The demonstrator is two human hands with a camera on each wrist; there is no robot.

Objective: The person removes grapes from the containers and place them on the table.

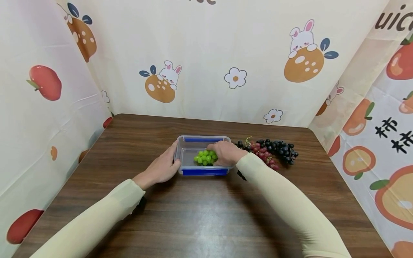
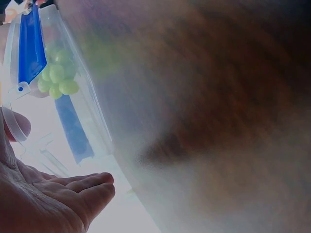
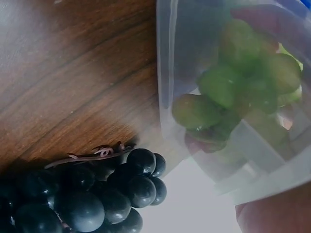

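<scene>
A clear plastic food container [image 1: 187,154] with blue clip flaps lies on the table. My left hand [image 1: 164,166] rests against its left end, fingers fairly straight; the left wrist view shows the palm [image 2: 53,199] beside the clear wall. Reaching into the right part of the container, my right hand [image 1: 227,152] holds a bunch of green grapes [image 1: 204,157] with curled fingers, partly covering it. Through the cloudy wall in the right wrist view, the green grapes [image 3: 223,85] show, while most of that hand is hidden.
Right of the container lie black grapes [image 1: 282,148] and red grapes [image 1: 262,152], partly behind my right forearm. The brown wooden table [image 1: 193,208] ends at a printed curtain [image 1: 206,71] at the back, with more curtain at both sides.
</scene>
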